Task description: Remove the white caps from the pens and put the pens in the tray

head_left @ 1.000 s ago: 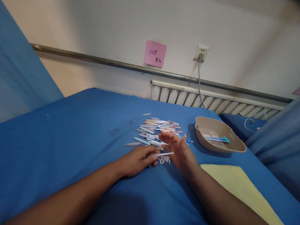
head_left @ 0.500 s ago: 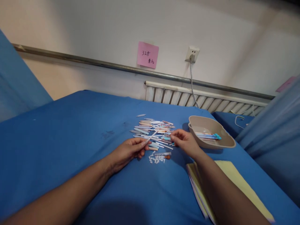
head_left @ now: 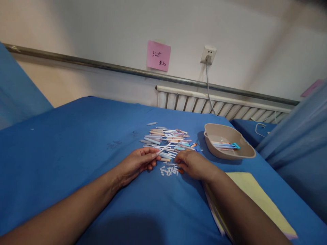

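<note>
A loose pile of pens [head_left: 167, 139] in pale colours lies on the blue cloth [head_left: 76, 143] in front of me. My left hand [head_left: 136, 163] rests on the cloth and pinches a thin white pen part that points up and right. Palm down, my right hand [head_left: 194, 164] has its fingers curled over small pieces beside a heap of tiny white caps [head_left: 168, 171]. What the right fingers hold is hidden.
A beige tray [head_left: 242, 151] with several blue pens stands to the right. A yellow cloth [head_left: 258, 197] lies under my right forearm. A radiator [head_left: 217, 105], a wall socket with cable [head_left: 208, 56] and a pink note [head_left: 158, 56] are on the wall behind.
My right hand has come down from the pen pile to the small white caps, turning palm down. The left hand keeps its white part, now tilted upward.
</note>
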`<state>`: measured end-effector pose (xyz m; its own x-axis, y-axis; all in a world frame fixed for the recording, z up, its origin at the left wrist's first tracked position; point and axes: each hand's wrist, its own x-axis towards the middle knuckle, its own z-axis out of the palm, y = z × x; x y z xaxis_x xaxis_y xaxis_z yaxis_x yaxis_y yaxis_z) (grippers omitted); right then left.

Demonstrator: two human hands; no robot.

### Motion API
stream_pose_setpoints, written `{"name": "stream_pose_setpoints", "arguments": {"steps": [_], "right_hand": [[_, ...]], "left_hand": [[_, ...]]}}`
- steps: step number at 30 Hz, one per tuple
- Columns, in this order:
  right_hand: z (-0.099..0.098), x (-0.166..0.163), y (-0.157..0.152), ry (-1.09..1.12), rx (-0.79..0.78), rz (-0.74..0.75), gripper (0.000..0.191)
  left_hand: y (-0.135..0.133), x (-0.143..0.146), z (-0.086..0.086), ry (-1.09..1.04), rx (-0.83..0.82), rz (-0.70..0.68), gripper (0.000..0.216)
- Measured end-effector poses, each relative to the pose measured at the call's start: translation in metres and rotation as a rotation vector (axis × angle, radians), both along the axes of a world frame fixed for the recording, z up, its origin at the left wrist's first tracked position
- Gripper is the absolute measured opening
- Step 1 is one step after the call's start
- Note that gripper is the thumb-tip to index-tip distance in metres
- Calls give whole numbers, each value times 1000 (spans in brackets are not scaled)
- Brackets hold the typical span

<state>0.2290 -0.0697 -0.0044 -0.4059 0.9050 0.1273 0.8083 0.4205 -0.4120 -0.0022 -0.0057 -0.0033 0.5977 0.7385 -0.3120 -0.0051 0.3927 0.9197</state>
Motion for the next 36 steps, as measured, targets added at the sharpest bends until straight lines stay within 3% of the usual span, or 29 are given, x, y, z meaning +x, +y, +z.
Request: {"name": "stream_pose_setpoints", "arguments": {"steps": [10,14,18,23,36], "right_hand": [[-10,2,0,39,-41,-11,17],[-14,10,5,292,-84,-53,10],[-17,21,13,552,-80,-200,25],[-22,27,19,685,-57,-296,36],[-16,17,13,504,41,-260,30]], "left_hand": [[-2,0,1,4,40,16,25],[-1,-1,0,4,48,26,25],[2,-3,0,30,70,59,25],[3,-2,-2,62,138,31,26],[0,0,-1,145,245,-6,29]]}}
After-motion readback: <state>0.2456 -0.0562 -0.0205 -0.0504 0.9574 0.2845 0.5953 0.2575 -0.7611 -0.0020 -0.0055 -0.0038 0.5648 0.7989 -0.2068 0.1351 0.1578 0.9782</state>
